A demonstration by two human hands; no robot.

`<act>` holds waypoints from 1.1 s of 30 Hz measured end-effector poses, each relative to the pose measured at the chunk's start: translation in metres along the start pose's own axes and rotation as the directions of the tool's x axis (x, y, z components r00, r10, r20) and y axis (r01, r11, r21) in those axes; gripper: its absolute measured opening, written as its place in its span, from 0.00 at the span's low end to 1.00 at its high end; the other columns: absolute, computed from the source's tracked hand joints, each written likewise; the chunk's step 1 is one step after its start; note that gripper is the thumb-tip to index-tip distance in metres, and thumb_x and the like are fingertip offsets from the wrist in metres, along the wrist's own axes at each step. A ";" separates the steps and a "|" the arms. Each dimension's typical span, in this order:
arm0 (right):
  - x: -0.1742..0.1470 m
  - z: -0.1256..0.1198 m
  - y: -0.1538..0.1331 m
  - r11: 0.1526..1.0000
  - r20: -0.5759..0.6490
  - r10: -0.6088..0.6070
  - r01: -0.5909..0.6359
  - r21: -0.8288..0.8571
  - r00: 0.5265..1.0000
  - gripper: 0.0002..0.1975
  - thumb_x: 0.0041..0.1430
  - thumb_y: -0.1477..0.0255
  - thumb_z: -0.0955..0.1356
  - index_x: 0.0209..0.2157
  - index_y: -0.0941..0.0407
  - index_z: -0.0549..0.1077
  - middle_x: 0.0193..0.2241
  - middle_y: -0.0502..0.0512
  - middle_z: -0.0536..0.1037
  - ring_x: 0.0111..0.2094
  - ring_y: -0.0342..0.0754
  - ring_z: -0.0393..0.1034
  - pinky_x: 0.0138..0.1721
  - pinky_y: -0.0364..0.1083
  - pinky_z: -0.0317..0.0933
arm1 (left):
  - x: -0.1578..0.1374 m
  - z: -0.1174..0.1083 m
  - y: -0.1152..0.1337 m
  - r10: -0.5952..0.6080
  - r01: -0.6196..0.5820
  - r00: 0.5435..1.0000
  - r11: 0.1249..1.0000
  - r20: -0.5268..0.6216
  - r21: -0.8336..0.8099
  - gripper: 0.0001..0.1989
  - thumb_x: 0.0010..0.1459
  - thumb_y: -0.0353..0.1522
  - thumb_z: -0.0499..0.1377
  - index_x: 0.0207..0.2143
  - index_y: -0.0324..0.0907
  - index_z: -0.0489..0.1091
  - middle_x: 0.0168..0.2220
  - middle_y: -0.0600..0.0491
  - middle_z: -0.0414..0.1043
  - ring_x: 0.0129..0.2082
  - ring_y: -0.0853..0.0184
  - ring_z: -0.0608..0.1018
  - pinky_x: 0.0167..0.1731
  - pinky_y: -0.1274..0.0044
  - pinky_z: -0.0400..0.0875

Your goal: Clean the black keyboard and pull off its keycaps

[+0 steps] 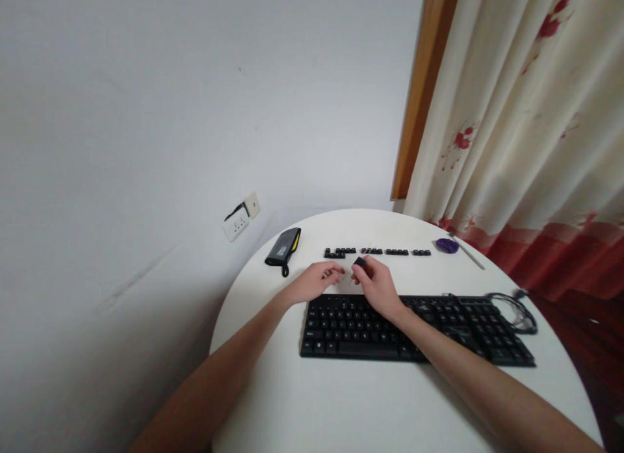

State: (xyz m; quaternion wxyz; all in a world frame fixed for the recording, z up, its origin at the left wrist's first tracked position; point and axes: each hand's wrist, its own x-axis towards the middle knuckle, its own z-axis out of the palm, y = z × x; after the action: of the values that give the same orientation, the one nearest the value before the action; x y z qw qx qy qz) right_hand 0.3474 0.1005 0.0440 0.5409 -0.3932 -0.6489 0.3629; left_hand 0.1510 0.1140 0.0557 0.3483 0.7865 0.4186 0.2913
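My right hand is closed around a small black piece with thin wires beside it, which looks like a wire keycap puller. It hovers above the top edge of a black keyboard. To its left, my left hand has its fingers apart and holds nothing, with its fingertips close to the wires. Beyond both hands, loose black keycaps lie in short rows on the white table. Part of the keyboard's middle is hidden under my right hand and forearm.
A dark pouch with a yellow edge lies at the left of the round white table. The coiled cable rests by the keyboard's right end. Farther back are a purple bundle and a thin light stick.
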 end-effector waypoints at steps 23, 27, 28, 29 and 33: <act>-0.021 -0.006 -0.002 0.866 0.556 -0.212 0.418 -0.275 0.804 0.06 0.63 0.71 0.63 0.32 0.55 0.69 0.27 0.51 0.72 0.30 0.45 0.65 0.35 0.43 0.57 | -0.011 -0.013 0.005 0.043 -0.117 0.936 0.974 0.350 0.193 0.17 0.49 0.42 0.67 0.35 0.41 0.70 0.33 0.55 0.68 0.34 0.66 0.71 0.35 0.77 0.65; -0.022 -0.005 -0.002 0.851 0.530 -0.192 0.409 -0.329 0.826 0.05 0.62 0.72 0.63 0.33 0.55 0.70 0.28 0.52 0.74 0.31 0.47 0.67 0.36 0.44 0.58 | -0.010 -0.001 0.005 0.077 -0.137 0.938 0.978 0.339 0.157 0.13 0.50 0.39 0.66 0.34 0.41 0.71 0.34 0.54 0.69 0.36 0.65 0.72 0.37 0.76 0.66; -0.022 -0.004 -0.002 0.862 0.508 -0.170 0.377 -0.339 0.845 0.06 0.62 0.72 0.63 0.33 0.55 0.70 0.29 0.53 0.74 0.31 0.47 0.67 0.35 0.44 0.58 | -0.010 0.002 0.004 0.085 -0.143 0.937 0.979 0.340 0.147 0.13 0.51 0.39 0.66 0.34 0.41 0.71 0.36 0.54 0.70 0.37 0.65 0.72 0.38 0.76 0.66; -0.021 -0.004 -0.002 0.878 0.484 -0.142 0.335 -0.341 0.864 0.06 0.63 0.72 0.63 0.33 0.56 0.70 0.29 0.53 0.75 0.30 0.47 0.68 0.35 0.44 0.59 | -0.010 0.004 0.004 0.089 -0.146 0.937 0.978 0.338 0.148 0.12 0.51 0.39 0.66 0.34 0.41 0.72 0.37 0.53 0.70 0.38 0.64 0.73 0.39 0.75 0.66; -0.019 -0.002 -0.001 0.948 0.410 -0.038 0.162 -0.273 0.912 0.08 0.63 0.71 0.62 0.33 0.56 0.72 0.29 0.53 0.77 0.30 0.47 0.69 0.34 0.44 0.60 | -0.009 0.010 0.003 0.055 -0.122 0.950 0.972 0.307 0.202 0.13 0.51 0.40 0.66 0.34 0.41 0.73 0.36 0.53 0.71 0.36 0.64 0.72 0.37 0.75 0.66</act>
State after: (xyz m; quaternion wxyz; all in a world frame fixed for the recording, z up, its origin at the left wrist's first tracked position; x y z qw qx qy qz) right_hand 0.3517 0.0833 0.0372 0.3489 -0.3546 -0.8125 0.3038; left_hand 0.1557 0.1021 0.0507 0.3057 0.8730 0.3547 0.1365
